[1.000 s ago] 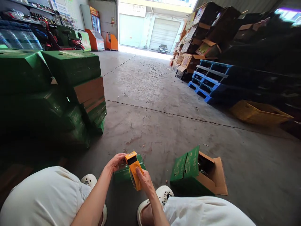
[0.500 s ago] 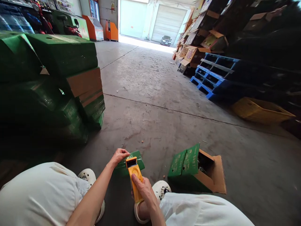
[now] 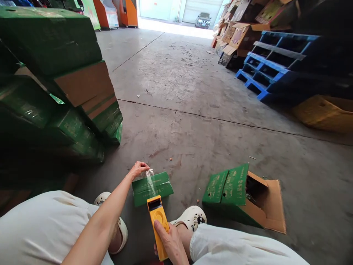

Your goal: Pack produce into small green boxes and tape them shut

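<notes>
My right hand (image 3: 171,241) is wrapped round the yellow tape dispenser (image 3: 158,224), thumb on its top face. A strip of clear tape (image 3: 150,184) runs from the dispenser's dark front end up to my left hand (image 3: 139,169), whose fingertips pinch its free end. Behind the strip, on the floor between my feet, is a closed green carton (image 3: 162,182) with pale printing on it. Whether the tape touches the carton I cannot tell. To the right lies another green carton (image 3: 226,191), its brown flap open and dark contents partly showing.
Stacked green cartons (image 3: 52,44) rise at the left. Blue pallets (image 3: 264,70) stand at the right, with a yellow crate (image 3: 325,112) in front and piled cardboard boxes (image 3: 239,36) behind. My white clogs (image 3: 193,216) flank the closed carton. A car (image 3: 203,20) is outside.
The strip of tape between my hands is longer. My right hand and the dispenser have come closer to me, and my left hand is slightly farther out. The view has tilted down.
</notes>
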Demonstrator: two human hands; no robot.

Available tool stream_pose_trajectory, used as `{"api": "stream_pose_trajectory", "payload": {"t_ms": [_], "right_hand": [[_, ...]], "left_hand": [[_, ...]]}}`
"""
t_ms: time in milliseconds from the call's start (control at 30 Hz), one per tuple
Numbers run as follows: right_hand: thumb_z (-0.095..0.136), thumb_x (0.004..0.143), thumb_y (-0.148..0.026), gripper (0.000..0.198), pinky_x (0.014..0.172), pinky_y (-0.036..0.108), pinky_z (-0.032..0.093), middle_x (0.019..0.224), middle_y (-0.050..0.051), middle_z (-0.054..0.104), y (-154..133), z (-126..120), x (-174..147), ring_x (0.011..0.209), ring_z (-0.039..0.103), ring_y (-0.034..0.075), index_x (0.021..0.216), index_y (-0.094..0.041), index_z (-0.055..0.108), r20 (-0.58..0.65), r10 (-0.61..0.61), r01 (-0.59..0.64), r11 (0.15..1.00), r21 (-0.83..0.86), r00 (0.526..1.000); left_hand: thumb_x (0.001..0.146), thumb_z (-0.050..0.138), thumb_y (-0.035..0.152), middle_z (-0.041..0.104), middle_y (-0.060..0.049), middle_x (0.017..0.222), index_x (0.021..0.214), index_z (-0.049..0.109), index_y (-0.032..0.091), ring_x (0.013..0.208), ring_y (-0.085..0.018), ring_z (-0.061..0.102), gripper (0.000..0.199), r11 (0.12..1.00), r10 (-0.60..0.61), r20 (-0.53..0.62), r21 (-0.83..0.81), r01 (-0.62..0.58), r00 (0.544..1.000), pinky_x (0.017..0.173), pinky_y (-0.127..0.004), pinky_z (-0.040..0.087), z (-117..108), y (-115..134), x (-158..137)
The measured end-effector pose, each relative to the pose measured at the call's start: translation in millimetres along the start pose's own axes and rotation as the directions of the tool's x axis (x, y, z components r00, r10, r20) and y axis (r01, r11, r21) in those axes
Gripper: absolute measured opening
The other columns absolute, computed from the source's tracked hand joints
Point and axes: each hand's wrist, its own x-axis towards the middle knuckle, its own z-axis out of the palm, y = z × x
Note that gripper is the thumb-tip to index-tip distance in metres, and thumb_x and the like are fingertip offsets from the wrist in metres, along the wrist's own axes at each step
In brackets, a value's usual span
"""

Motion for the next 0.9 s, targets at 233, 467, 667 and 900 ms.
{"api": "stream_pose_trajectory", "payload": {"t_ms": [233, 467, 667, 900], "right_hand": [[0.067, 0.068, -0.089, 0.068, 0.048, 0.031, 0.057, 0.064, 0.001, 0.061, -3.7, 2.0, 1.3, 0.059, 0.074, 0.026, 0.084, -0.025, 0.05, -0.012, 0.046, -0.046, 0.999, -0.005, 0.999], [0.064, 0.065, -0.092, 0.07, 0.045, 0.029, 0.053, 0.059, 0.002, 0.062, -8.9, 0.6, 0.9, 0.054, 0.071, 0.025, 0.084, -0.025, 0.053, -0.002, 0.071, -0.071, 0.997, -0.019, 0.997], [0.064, 0.069, -0.091, 0.067, 0.047, 0.032, 0.056, 0.062, 0.004, 0.065, 4.4, 2.2, 12.8, 0.058, 0.074, 0.028, 0.081, -0.026, 0.054, -0.035, 0.064, -0.065, 0.997, -0.03, 0.997], [0.069, 0.07, -0.088, 0.065, 0.046, 0.03, 0.055, 0.065, 0.005, 0.066, 12.9, 6.8, 19.2, 0.058, 0.074, 0.027, 0.08, -0.026, 0.052, -0.078, 0.03, -0.032, 0.999, -0.019, 0.996]], "left_hand": [[0.066, 0.08, 0.059, 0.073, -0.005, 0.073, 0.08, 0.081, 0.014, 0.073, -0.018, 0.061, 0.047, 0.999, -0.031, 0.002, 0.018, 0.031, 1.0, 0.071, -0.029, 0.044, 1.4, -20.4, 1.1], [0.064, 0.08, 0.056, 0.069, -0.001, 0.065, 0.076, 0.081, 0.015, 0.066, -0.015, 0.055, 0.043, 0.989, -0.112, 0.04, 0.104, 0.108, 0.993, 0.066, -0.028, 0.039, 10.8, -37.4, 3.9], [0.066, 0.082, 0.053, 0.065, -0.001, 0.06, 0.075, 0.081, 0.014, 0.065, -0.019, 0.06, 0.04, 0.96, -0.178, 0.059, 0.231, 0.16, 0.982, 0.065, -0.029, 0.041, 20.9, -39.9, 3.8], [0.077, 0.077, 0.032, 0.075, -0.017, 0.124, 0.146, 0.063, 0.012, 0.12, -0.034, 0.068, 0.073, 0.912, -0.075, -0.079, 0.397, 0.1, 0.994, 0.103, -0.039, 0.049, 23.7, -26.7, -9.3]]}}
